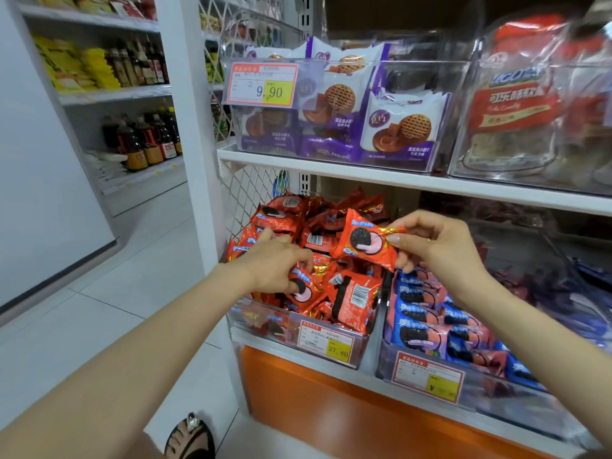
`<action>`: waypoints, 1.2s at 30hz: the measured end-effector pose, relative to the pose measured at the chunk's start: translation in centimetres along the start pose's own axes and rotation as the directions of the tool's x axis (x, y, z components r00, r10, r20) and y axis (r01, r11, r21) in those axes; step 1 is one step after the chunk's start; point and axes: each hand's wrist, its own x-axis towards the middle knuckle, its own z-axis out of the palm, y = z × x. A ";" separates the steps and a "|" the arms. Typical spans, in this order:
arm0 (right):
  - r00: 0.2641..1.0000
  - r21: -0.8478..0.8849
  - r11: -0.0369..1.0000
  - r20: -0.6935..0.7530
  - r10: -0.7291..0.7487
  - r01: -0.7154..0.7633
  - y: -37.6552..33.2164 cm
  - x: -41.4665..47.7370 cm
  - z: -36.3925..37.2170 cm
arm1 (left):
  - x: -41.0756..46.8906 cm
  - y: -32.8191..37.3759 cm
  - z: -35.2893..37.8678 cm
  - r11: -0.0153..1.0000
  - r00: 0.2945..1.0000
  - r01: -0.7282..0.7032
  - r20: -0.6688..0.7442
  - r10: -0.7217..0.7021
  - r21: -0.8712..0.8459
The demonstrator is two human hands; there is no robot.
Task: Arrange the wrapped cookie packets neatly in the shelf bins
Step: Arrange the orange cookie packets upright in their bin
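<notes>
Lower shelf, left end: clear bin (265, 321) heaped with loose red packets (288, 213), lying at all angles, some face up, some barcode up. Right hand (440, 246) raised above the bin's right edge, thumb and forefinger pinching the crimped end of a red cookie packet (366, 243); the packet hangs tilted, cookie picture towards the camera, clear of the pile below. Left hand (278, 266) down in the heap near the bin's front, fingers curled, thumb and fingertips pinching a second red packet (304, 291) that lies face up on the pile. Price tag (326, 341) reading 27.80 on the bin's front wall. Just beside it to the right, a neighbouring bin (490, 389) with blue and pink packets (427, 329) stood in rows, its own tag on the front. Upper shelf board (364, 175) carries a clear bin of purple waffle-cookie packets (397, 134) with a 9.90 tag (261, 82). Orange panel (331, 399) under the lower shelf. Dark bottles (142, 140) on far shelving at left.
</notes>
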 end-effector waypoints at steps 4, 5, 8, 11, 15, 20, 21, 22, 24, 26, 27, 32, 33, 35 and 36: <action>1.000 -0.032 0.999 0.029 0.011 -0.010 0.4 0.1 -0.1 | 0.6 0.1 0.1 0.981 0.993 -0.071 -0.081 0.087 0.180; 0.999 -0.039 0.999 0.035 0.013 -0.012 0.5 0.1 -0.1 | 0.6 0.1 0.1 0.989 0.993 -0.068 -0.090 0.081 0.134; 0.999 -0.045 0.999 0.046 0.015 -0.013 0.6 0.2 0.0 | 0.5 -0.6 0.6 0.986 0.996 0.002 -0.088 -0.017 -0.168; 0.998 -0.053 0.998 0.057 0.019 -0.016 0.6 0.3 0.3 | 0.3 -1.0 0.9 0.958 0.993 0.069 -0.073 -0.092 -0.277; 0.998 -0.056 0.998 0.062 0.030 -0.026 0.5 0.5 0.8 | 0.4 -0.5 1.2 0.996 0.996 -0.043 -0.075 0.049 0.074; 0.997 -0.064 0.998 0.076 0.026 -0.021 0.4 0.4 1.4 | 0.3 -0.5 1.2 0.995 0.996 -0.050 -0.068 0.056 0.084; 0.997 -0.066 0.998 0.078 0.025 -0.020 0.4 0.4 1.4 | 0.2 -0.5 1.1 0.996 0.996 -0.052 -0.068 0.057 0.072; 0.997 -0.069 0.997 0.079 0.026 -0.020 0.4 0.4 1.5 | 0.1 -0.5 1.1 0.995 0.995 -0.056 -0.076 0.063 0.081; 0.996 -0.080 0.997 0.085 0.028 -0.021 0.5 0.5 1.5 | -0.1 -0.5 1.2 0.989 0.993 -0.061 -0.093 0.073 0.132; 0.995 -0.102 0.995 0.099 0.030 -0.020 0.6 0.5 1.6 | -0.3 -0.5 1.2 0.989 0.993 -0.053 -0.097 0.066 0.138; 0.994 -0.115 0.993 0.105 0.027 -0.015 0.7 0.5 1.7 | -0.5 -0.6 1.0 0.992 0.993 -0.046 -0.100 0.058 0.119; 0.992 -0.188 0.981 0.125 -0.032 0.055 0.6 0.4 3.2 | -2.4 -2.2 -1.1 0.996 0.958 0.047 -0.279 -0.068 -0.082; 0.989 -0.208 0.975 0.138 -0.048 0.077 0.5 0.5 3.9 | -3.0 -2.6 -1.3 0.991 0.942 0.078 -0.317 -0.110 -0.111; 0.983 -0.253 0.961 0.173 -0.065 0.108 0.4 0.6 5.5 | -4.0 -3.3 -1.5 0.978 0.917 0.142 -0.351 -0.188 -0.154; 0.978 -0.288 0.950 0.196 -0.065 0.121 0.3 0.6 6.3 | -4.5 -3.6 -1.5 0.972 0.910 0.171 -0.352 -0.218 -0.160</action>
